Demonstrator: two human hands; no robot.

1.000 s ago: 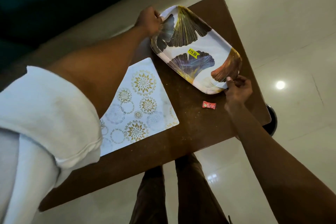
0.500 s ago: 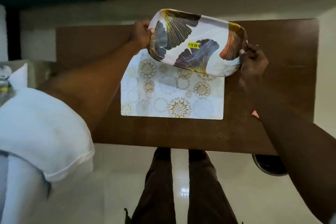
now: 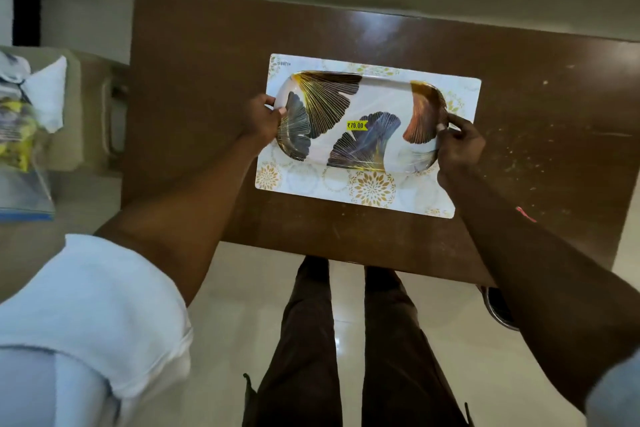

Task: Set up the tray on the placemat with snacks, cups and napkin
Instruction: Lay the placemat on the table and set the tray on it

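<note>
- Table (image 3: 194, 80) first: dark brown wooden top, scuffed and speckled on its right side, filling the middle of the view.
- Placemat (image 3: 374, 189) next, a white rectangular mat printed with gold medallions, lying flat on the table just right of centre.
- Over it sits the task's thing, a white oblong tray (image 3: 381, 97) with black, gold and copper fan-leaf prints. It is within the mat's borders, long side along the mat's long side. Whether it is fully set down cannot be told.
- Left hand (image 3: 259, 118) grips the tray's left end, fingers curled under the rim and thumb on top.
- Right hand (image 3: 460, 146) pinches the tray's right end, fingers wrapped round the rim.
- Off to the far left, on a pale side surface, a crumpled clear plastic bag (image 3: 17, 128) with yellow contents, well apart from the table.
- Yellow price sticker (image 3: 356, 125) in the middle of the tray.
- A small red wrapper (image 3: 525, 214) peeks out beside the right forearm, on the table.
</note>
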